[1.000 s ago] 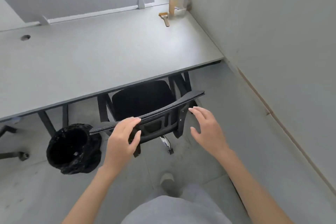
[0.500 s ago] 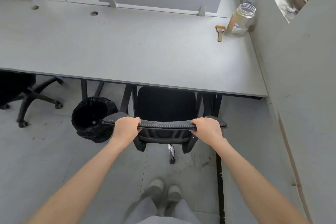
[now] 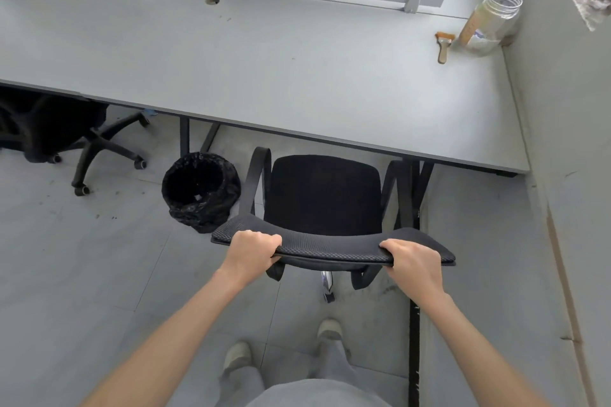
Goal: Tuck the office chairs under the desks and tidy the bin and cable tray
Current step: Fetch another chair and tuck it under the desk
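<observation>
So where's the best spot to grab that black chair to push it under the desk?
The top edge of the backrest, from behind, one hand near each end. It is a wide, thin bar facing the person, so the left hand and right hand wrap over it, probably steering the office chair straight toward the desk.

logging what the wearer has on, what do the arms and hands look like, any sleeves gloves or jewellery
Both forearms are bare as far up as the frame shows, with no sleeve in view. The left hand and right hand wear no gloves, and no watch, ring or wristband is visible. Lower down are grey trousers and pale shoes.
</observation>
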Tool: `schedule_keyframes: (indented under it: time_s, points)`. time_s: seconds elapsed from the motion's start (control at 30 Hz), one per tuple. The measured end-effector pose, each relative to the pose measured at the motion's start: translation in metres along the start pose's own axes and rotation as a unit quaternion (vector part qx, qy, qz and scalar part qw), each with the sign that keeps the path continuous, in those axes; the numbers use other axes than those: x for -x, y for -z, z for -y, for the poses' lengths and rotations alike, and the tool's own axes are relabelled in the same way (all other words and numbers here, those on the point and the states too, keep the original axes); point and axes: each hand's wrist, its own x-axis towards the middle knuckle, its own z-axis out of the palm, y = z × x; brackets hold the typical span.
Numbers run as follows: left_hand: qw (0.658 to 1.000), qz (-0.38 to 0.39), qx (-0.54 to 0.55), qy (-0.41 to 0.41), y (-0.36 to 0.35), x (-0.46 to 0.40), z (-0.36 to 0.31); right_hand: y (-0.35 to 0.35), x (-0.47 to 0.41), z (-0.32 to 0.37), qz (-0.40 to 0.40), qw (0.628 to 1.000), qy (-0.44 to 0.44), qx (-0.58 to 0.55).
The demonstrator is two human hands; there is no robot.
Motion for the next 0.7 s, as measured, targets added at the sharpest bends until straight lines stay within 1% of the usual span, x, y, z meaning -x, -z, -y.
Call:
schedule_keyframes:
  time_s: [0.17,0.27,0.33,0.57,0.7]
  points:
    - [0.998,-0.041,0.015,-0.046,-0.002,0.024,0.045,-0.010,0.026,0.064,-0.020,0.999,-0.041,0.005]
    - [0.997,-0.030,0.019,-0.071,-0.006,0.041,0.082,-0.021,0.039,0.108,-0.037,0.997,-0.062,0.005]
    - [0.996,-0.024,0.018,-0.082,-0.009,0.058,0.101,-0.029,0.045,0.130,-0.053,0.997,-0.060,0.002]
    - [0.991,-0.027,0.055,-0.119,-0.028,0.127,0.135,-0.041,0.069,0.173,-0.044,0.998,-0.032,0.017]
    - [0.988,-0.050,0.093,-0.115,-0.036,0.157,0.149,-0.050,0.083,0.192,-0.033,0.999,-0.008,-0.008]
